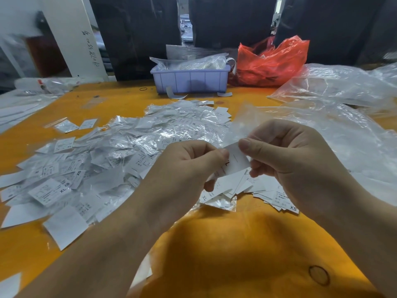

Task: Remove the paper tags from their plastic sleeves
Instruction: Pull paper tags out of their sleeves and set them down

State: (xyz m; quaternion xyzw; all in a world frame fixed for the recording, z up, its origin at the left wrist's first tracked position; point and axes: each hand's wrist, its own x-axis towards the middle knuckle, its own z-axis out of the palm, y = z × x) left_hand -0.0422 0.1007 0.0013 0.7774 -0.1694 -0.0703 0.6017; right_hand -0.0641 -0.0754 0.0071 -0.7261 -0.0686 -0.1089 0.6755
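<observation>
Both my hands are raised over the orange table (120, 102), holding one small white paper tag (235, 161) printed with a size letter. My left hand (189, 166) pinches its left edge between thumb and fingers. My right hand (287, 155) pinches its upper right edge with the thumb on top. Whether a clear sleeve still covers this tag I cannot tell. A big heap of tags in shiny plastic sleeves (133, 147) spreads to the left and behind. Under my hands lies a smaller pile of bare paper tags (264, 190).
A lilac plastic bin (190, 79) stuffed with clear bags stands at the back centre, with a red plastic bag (272, 61) to its right. Large crumpled clear plastic bags (335, 117) cover the right side. A rubber band (319, 275) lies near the front edge.
</observation>
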